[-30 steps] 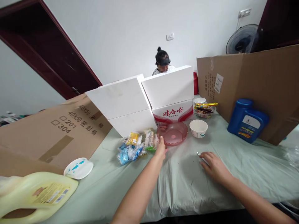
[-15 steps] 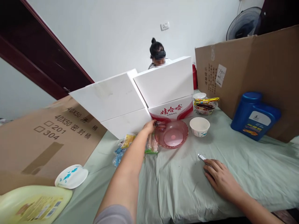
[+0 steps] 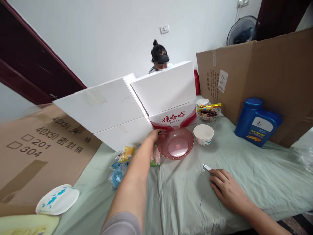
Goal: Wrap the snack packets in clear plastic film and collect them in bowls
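My left hand (image 3: 154,135) reaches forward and grips the far left rim of a pink translucent bowl (image 3: 176,144) on the green tablecloth (image 3: 220,192). Several wrapped snacks (image 3: 124,160) lie left of my forearm, partly hidden by it. My right hand (image 3: 226,190) rests flat on the cloth at the right, fingers curled over a small silver object (image 3: 206,167) whose tip sticks out. A white paper bowl (image 3: 203,134) stands just right of the pink bowl.
White foam boards and a red-and-white carton (image 3: 174,119) stand behind the bowl. A blue jug (image 3: 256,122) sits before a cardboard screen (image 3: 269,71). A glass bowl of snack sticks (image 3: 209,112), a paper plate (image 3: 57,199), a yellow jug (image 3: 24,225). A person sits behind the boards.
My left hand moved from the near rim of the pink bowl to its far left rim and closed on it. The right hand stayed put. The view shifted right.
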`<state>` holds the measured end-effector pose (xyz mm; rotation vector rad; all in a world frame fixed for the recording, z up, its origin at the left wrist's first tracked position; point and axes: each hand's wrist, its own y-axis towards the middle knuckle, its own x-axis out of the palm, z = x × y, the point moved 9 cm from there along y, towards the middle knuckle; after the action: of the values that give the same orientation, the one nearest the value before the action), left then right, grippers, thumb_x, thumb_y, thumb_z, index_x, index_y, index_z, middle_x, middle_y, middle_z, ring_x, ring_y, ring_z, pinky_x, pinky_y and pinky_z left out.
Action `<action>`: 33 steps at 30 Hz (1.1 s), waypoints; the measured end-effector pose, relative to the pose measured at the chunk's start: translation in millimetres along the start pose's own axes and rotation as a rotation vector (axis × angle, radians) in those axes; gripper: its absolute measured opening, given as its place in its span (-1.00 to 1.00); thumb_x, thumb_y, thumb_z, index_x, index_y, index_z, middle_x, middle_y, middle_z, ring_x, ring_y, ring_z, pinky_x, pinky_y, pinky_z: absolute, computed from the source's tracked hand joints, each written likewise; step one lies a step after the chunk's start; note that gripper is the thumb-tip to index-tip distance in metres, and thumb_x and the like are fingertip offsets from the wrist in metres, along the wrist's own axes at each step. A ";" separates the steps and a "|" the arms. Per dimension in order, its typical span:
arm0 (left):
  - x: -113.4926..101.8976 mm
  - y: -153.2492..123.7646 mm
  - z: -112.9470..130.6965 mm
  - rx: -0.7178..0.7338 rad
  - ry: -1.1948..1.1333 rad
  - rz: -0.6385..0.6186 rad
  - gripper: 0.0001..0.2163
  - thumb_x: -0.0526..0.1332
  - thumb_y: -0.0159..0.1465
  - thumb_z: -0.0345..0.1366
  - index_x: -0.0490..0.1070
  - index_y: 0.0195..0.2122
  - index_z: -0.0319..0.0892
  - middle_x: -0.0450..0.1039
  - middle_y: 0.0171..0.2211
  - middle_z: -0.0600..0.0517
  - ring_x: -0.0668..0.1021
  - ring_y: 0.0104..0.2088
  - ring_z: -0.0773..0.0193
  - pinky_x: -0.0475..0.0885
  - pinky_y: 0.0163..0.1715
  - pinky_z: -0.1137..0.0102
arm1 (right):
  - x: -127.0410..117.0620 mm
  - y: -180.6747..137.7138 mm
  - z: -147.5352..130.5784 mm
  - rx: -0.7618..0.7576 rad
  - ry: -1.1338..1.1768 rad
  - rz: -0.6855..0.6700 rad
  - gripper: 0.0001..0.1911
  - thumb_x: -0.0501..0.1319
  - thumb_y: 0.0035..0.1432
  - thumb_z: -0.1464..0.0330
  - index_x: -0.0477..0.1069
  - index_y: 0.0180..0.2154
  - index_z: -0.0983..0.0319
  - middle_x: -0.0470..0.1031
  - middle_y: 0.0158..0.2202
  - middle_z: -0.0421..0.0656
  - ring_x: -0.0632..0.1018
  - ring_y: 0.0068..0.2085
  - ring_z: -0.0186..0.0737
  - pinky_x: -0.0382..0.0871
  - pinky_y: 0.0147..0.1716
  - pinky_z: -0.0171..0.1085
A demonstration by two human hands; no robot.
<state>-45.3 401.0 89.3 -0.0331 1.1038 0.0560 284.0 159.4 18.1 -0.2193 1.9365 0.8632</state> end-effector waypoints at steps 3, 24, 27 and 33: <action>-40.3 -8.3 9.5 0.001 0.049 0.125 -0.54 0.37 0.03 -0.44 0.49 0.00 -0.09 0.54 -0.07 -0.13 0.52 0.00 -0.08 0.34 0.01 0.16 | 0.0 -0.1 0.5 -0.002 0.012 0.005 -0.84 0.09 0.29 0.36 0.44 -0.20 0.18 0.46 -0.03 -0.05 0.46 -0.04 -0.06 0.40 -0.10 -0.05; 134.0 -243.3 -2.5 -0.437 -0.910 -0.289 -0.54 0.26 0.09 0.15 0.40 -0.37 -0.23 0.26 -0.68 0.14 0.26 -0.73 0.47 0.08 -0.76 0.54 | 4.2 0.9 11.5 0.060 0.094 -0.041 -0.66 -0.02 0.31 0.44 0.38 0.03 0.21 0.50 -0.07 -0.04 0.45 -0.05 -0.04 0.37 -0.08 -0.02; 117.9 -240.0 -18.8 -0.420 -0.895 -0.130 -0.46 0.19 0.12 0.20 0.36 -0.13 -0.20 0.31 -0.59 0.16 0.34 -0.69 0.46 0.13 -0.72 0.55 | 0.7 -0.3 10.3 0.058 0.130 -0.040 -0.67 -0.01 0.30 0.45 0.40 0.01 0.20 0.52 -0.09 -0.04 0.47 -0.08 -0.05 0.39 -0.09 -0.01; 101.3 -252.1 -17.5 -0.182 -0.894 0.066 -0.30 0.37 -0.01 0.10 0.27 0.09 -0.14 0.43 -0.15 -0.05 0.51 -0.39 0.34 0.41 -0.47 0.46 | -6.2 16.6 -5.5 0.073 0.278 0.006 -0.70 0.01 0.28 0.47 0.37 0.00 0.23 0.49 -0.08 -0.04 0.49 -0.06 -0.13 0.42 -0.06 -0.10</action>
<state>0.2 151.3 -9.3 -0.1225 0.2035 0.2085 275.3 166.8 32.7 -0.3032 2.2237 0.7972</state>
